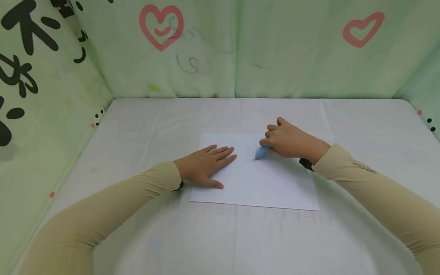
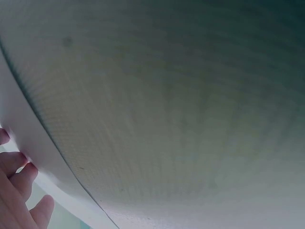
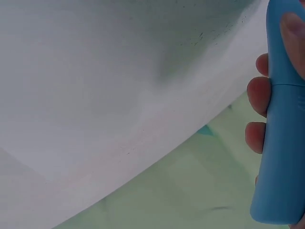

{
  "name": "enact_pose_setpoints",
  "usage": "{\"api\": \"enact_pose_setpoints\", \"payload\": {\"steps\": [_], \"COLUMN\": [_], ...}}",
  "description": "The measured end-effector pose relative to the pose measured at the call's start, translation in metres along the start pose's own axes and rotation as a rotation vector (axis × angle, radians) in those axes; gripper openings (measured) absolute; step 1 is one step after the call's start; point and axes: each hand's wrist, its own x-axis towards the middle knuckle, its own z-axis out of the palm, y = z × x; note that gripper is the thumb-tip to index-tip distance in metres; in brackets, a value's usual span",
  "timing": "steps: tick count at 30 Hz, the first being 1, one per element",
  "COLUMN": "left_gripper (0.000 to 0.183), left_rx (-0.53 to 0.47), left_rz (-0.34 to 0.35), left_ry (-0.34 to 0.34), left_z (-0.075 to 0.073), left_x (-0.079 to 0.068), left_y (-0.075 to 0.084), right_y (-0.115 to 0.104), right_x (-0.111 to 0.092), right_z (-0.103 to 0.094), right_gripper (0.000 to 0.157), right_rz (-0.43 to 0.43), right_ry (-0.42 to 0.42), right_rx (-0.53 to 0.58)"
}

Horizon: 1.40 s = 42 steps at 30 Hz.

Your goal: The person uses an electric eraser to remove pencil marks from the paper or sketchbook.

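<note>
A white sheet of paper lies on the table in the head view. My left hand rests flat on its left part with the fingers spread. My right hand grips a thick blue pen-shaped tool, its narrow tip down at the paper by a faint mark. In the right wrist view the fingers and thumb wrap around the tool's smooth blue body, which has a seam across it. Small dark specks dot the paper there. Only some left fingers show in the left wrist view.
A white cloth covers the table. Pale green curtains with hearts and black characters enclose its back and sides. Dark bands sit at both wrists, partly under beige sleeves.
</note>
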Motion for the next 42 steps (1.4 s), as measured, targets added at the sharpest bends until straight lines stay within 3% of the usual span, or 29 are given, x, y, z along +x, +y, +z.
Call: {"api": "enact_pose_setpoints", "payload": {"steps": [42], "left_gripper": [0.091], "left_rx": [0.011], "left_rz": [-0.008], "left_ry": [-0.011], "left_z": [0.0002], "left_x": [0.0006], "left_y": [0.0003], "right_y": [-0.0024], "right_x": [0.0087], "right_z": [-0.0036], "right_gripper": [0.022], "right_rz": [0.004], "right_ry": [-0.041], "right_rx": [0.042]}}
